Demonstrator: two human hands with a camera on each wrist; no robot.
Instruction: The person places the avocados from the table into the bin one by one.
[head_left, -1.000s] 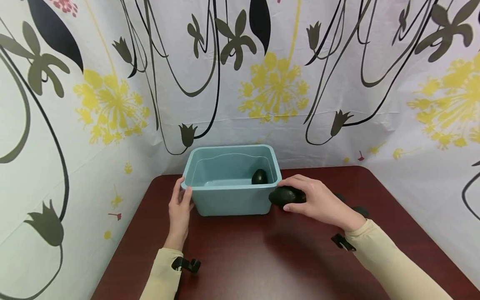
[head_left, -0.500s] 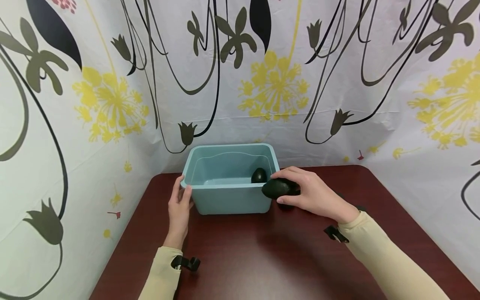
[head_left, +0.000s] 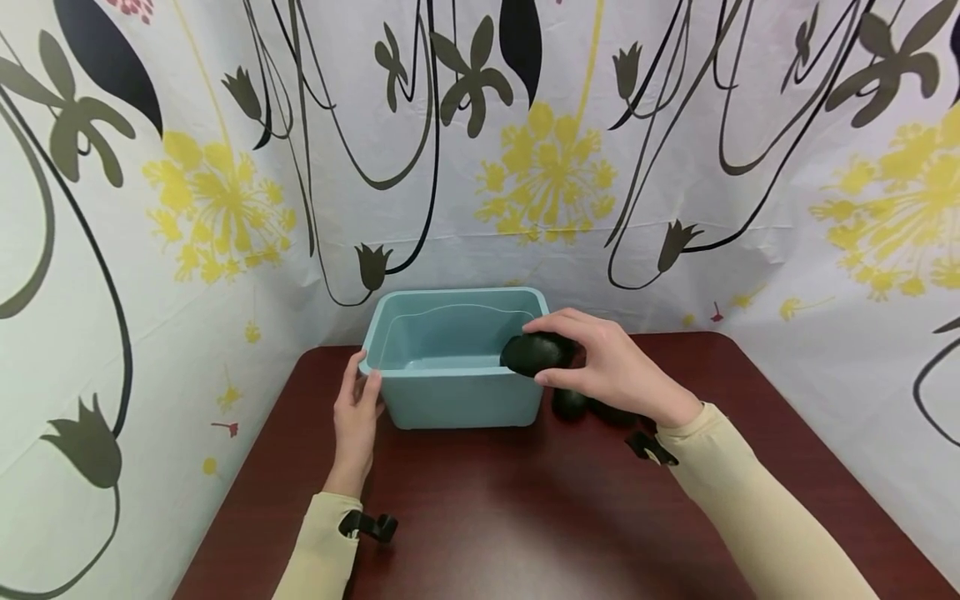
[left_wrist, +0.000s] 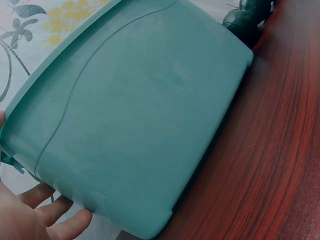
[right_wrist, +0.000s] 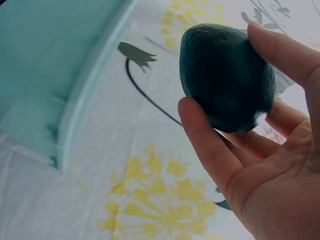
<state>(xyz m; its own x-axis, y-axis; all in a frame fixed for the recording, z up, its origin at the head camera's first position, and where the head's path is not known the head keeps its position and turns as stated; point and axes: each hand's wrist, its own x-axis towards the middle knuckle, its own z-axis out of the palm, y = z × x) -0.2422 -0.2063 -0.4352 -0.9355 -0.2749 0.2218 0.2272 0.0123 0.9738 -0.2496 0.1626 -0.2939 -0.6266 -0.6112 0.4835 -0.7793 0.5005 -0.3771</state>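
My right hand (head_left: 611, 362) grips a dark green avocado (head_left: 534, 356) between thumb and fingers, raised at the near right rim of a light blue plastic bin (head_left: 457, 400). In the right wrist view the avocado (right_wrist: 227, 80) is plainly held by the fingertips, apart from the bin wall (right_wrist: 40, 75). My left hand (head_left: 354, 425) holds the bin's near left corner, thumb on the front side and fingers round the left side. The second avocado inside the bin is almost wholly hidden behind the held one.
Beside the bin's right side, more avocados (head_left: 570, 406) lie on the dark red wooden table (head_left: 480, 508), partly behind my right hand. A white patterned cloth (head_left: 450, 208) hangs behind the table and along both sides.
My right hand has carried its avocado up and left, from beside the bin to its rim. This uncovers more avocados on the table. My left hand stays on the corner.
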